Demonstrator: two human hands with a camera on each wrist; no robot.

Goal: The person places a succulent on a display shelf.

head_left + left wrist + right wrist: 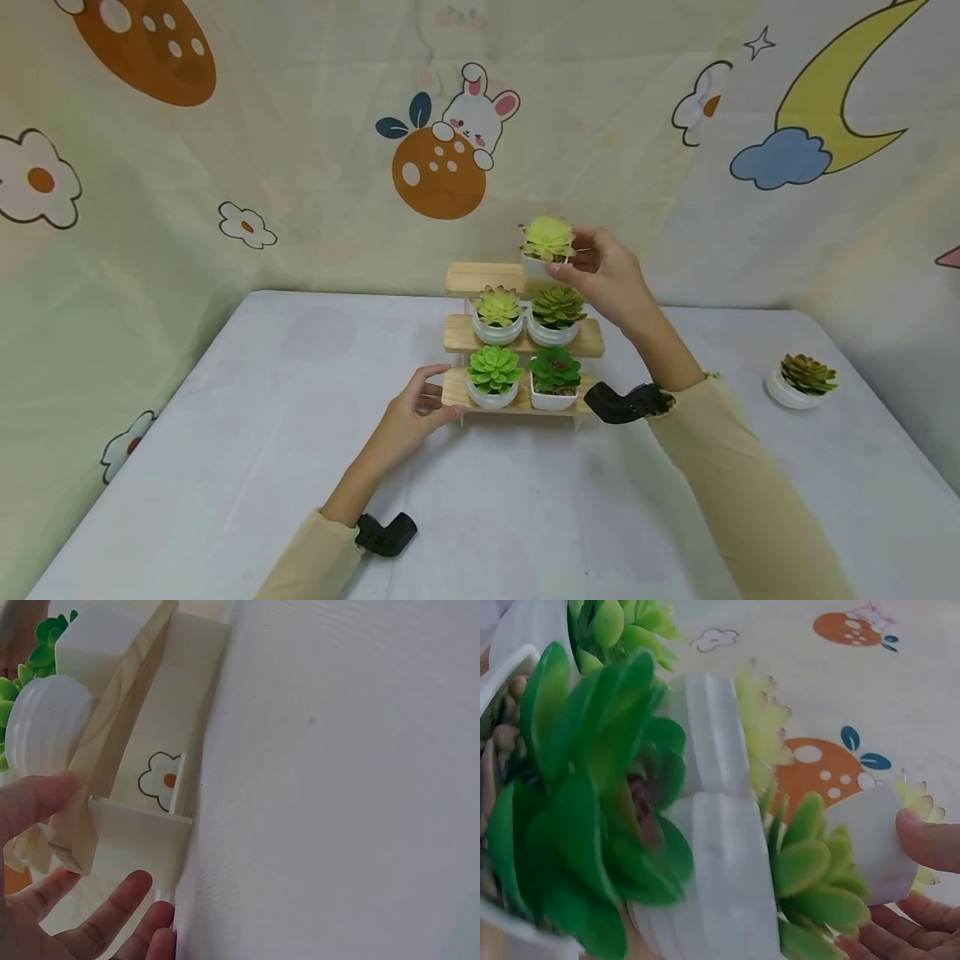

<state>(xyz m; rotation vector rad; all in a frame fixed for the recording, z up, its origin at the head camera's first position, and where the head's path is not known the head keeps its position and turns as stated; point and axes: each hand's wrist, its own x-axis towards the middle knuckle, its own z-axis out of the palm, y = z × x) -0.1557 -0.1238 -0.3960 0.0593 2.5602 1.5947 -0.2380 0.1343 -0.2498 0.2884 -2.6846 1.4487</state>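
My right hand [611,271] grips a white pot with a pale yellow-green succulent [548,237], at the right part of the top tier of a three-tier wooden plant stand [480,277]. In the right wrist view the thumb [930,838] presses on this pot's wall. My left hand [408,417] pinches the left end of the lowest shelf [112,727] between thumb and index finger, the other fingers spread beside the white support. On the middle tier stand two potted succulents, a light green one [498,308] and an olive-green one [555,310].
The lowest tier bears a bright green succulent [493,372] in a round pot and a dark green one [555,372] in a square pot. Another potted succulent, brownish green [807,375], stands at the right on the white table [300,375]. A printed cloth [315,150] hangs behind.
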